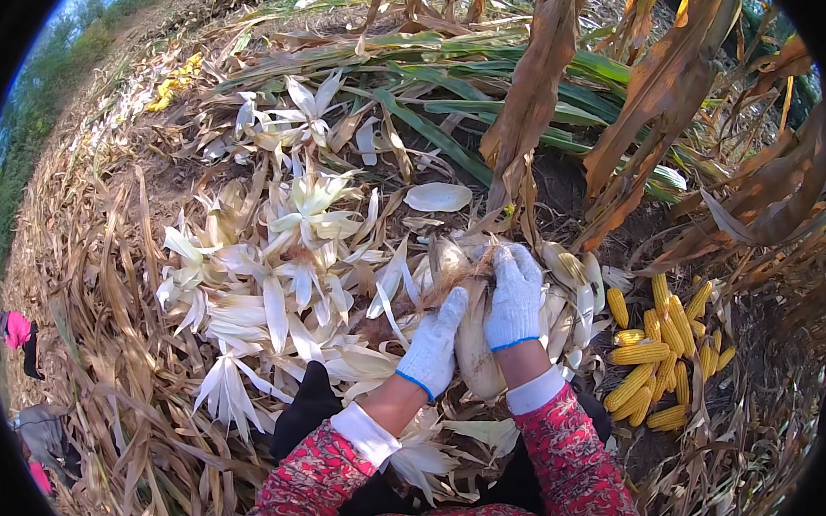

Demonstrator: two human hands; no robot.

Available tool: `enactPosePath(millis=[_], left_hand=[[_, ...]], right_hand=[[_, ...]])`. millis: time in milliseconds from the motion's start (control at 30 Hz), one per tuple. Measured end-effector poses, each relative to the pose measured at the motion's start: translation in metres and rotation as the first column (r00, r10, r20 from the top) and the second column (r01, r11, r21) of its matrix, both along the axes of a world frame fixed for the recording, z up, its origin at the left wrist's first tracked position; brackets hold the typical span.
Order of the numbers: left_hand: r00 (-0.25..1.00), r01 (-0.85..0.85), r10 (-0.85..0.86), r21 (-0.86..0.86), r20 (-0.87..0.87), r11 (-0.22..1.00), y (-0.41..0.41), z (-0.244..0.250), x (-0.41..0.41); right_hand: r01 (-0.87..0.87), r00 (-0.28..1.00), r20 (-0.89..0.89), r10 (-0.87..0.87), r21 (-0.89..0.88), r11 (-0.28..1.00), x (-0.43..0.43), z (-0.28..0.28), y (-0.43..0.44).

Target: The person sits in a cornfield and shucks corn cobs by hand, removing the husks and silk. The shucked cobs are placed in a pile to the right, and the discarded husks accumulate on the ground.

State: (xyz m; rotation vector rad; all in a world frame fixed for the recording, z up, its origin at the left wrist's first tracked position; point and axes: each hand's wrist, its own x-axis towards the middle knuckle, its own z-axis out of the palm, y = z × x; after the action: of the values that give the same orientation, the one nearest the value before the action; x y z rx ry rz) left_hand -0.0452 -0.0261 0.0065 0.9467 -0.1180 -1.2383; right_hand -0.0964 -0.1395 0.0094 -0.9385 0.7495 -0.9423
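Note:
My left hand (pixel 436 341), in a white knit glove with a blue cuff, is beside a corn ear in its pale husk (pixel 479 340). Its fingertips lie close to brown corn silk (pixel 447 281); what they grip, if anything, is hidden. My right hand (pixel 516 293), gloved alike, curls over the silky upper end of that ear. More unpeeled ears (pixel 563 267) lie just beyond and right of it. Peeled-back white husks (pixel 306 273) spread in a heap on the left. Bare yellow cobs (pixel 655 351) are piled on the soil to the right.
Dry standing corn stalks (pixel 537 81) rise ahead at the right. Cut stalks with green leaves (pixel 452 83) lie across the far side. Another yellow cob pile (pixel 175 82) sits far left. Dry leaves (pixel 129 382) cover the near left ground. Dark and pink items (pixel 18 333) show at the left rim.

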Motion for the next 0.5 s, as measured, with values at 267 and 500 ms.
enactPosePath(millis=[267,500], left_hand=[[0.976,-0.049,0.050,0.012,-0.210,0.999,-0.008,-0.012,0.001],[0.982,-0.185,0.177,0.129,0.073,0.974,-0.004,0.007,0.016]], right_hand=[[0.094,0.987,0.112,-0.115,0.176,0.980,-0.006,0.023,-0.001],[0.042,0.982,0.148,-0.115,0.428,0.903,-0.010,0.044,-0.008]])
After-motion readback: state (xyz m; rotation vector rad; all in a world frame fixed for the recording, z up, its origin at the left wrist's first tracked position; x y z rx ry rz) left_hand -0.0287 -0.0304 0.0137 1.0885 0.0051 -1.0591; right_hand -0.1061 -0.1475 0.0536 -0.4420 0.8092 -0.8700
